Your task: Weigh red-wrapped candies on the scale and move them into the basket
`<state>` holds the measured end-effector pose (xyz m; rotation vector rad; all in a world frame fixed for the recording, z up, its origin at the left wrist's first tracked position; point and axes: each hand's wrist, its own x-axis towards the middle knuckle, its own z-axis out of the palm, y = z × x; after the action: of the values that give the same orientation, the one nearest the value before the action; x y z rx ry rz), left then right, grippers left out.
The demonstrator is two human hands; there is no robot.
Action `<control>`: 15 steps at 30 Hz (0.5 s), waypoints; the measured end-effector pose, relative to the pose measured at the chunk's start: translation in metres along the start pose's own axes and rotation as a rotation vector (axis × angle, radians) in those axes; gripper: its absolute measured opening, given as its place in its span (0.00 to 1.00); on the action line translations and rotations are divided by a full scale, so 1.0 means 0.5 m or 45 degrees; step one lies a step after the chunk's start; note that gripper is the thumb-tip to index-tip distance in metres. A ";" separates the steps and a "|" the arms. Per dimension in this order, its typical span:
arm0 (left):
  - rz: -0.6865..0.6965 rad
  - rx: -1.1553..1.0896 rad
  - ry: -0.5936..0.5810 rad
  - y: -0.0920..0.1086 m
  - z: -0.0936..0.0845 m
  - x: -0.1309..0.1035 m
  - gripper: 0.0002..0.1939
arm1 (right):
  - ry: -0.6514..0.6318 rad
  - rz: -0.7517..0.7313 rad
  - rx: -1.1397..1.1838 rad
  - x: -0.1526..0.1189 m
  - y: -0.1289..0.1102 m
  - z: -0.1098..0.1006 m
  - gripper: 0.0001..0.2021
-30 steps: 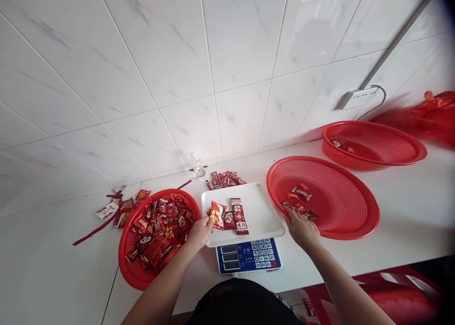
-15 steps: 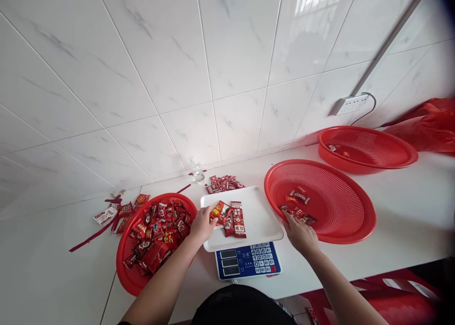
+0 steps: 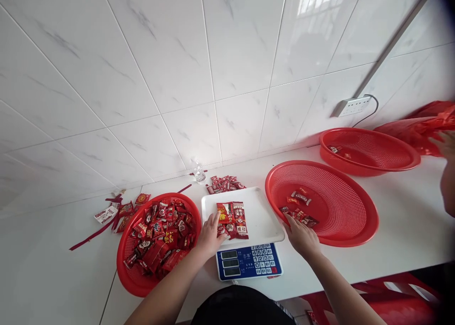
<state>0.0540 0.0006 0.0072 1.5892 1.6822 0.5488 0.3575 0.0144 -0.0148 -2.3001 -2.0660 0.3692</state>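
My left hand [image 3: 209,237] is over the left side of the white tray [image 3: 263,221] on a weighing scale, its thumb and fingers apart. Its fingertips touch a small group of red snack packets [image 3: 241,223] that lie together on the tray. My right hand [image 3: 304,236] is closed over the near-left rim of a large red basket [image 3: 341,206]; its thumb is mostly hidden. Inside this basket, near the fingers, lie several small wrapped packets [image 3: 304,218]. The scale's blue keypad panel [image 3: 245,263] shows below the tray.
A red basket full of packets [image 3: 159,249] stands at left. Loose packets [image 3: 223,184] and a clear bottle [image 3: 199,171] are behind the tray. Another red basket [image 3: 369,149] sits back right, below a socket strip [image 3: 351,106]. Another person's hand [image 3: 446,145] shows at the right edge.
My left hand has let go of a red packet, which now lies flat beside the others on the tray. Another person's hand has come into view at right. My right hand stays at the basket rim.
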 end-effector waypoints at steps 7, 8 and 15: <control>0.107 -0.219 -0.075 -0.009 0.010 -0.049 0.32 | -0.030 0.015 -0.009 0.001 -0.002 -0.011 0.22; 0.125 -0.262 -0.045 -0.011 0.007 -0.054 0.31 | -0.038 0.016 -0.014 0.001 0.000 -0.015 0.22; -0.127 -0.497 0.424 -0.087 -0.078 -0.078 0.18 | -0.098 0.030 0.006 0.009 0.016 -0.023 0.24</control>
<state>-0.0058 -0.0364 0.0086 1.1722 1.7467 1.0651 0.3678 0.0194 -0.0054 -2.3461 -2.0708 0.4704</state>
